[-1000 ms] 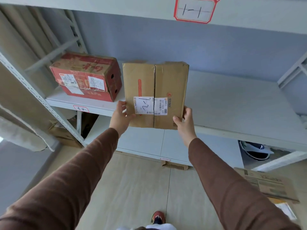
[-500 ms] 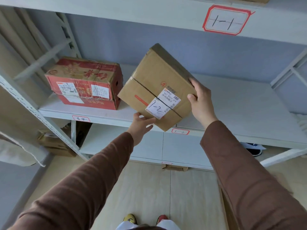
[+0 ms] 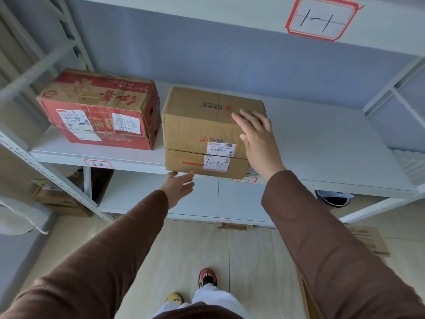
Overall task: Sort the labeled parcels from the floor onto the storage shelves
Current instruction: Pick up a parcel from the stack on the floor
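Here, left grip (image 3: 178,188) spread, fingertips under parcel (image 3: 207,125)

Flattened cardboard (image 3: 368,241) is seen lying on the tiled floor (image 3: 195,249) at right, while a dark round object (image 3: 333,200) is glimpsed beneath the lowest board.

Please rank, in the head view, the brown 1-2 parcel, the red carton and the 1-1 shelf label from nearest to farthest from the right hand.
From the right hand:
1. Brown 1-2 parcel, directly under its fingers on the middle shelf.
2. Red carton, to the parcel's left on that shelf.
3. 1-1 shelf label, up on the shelf edge above.
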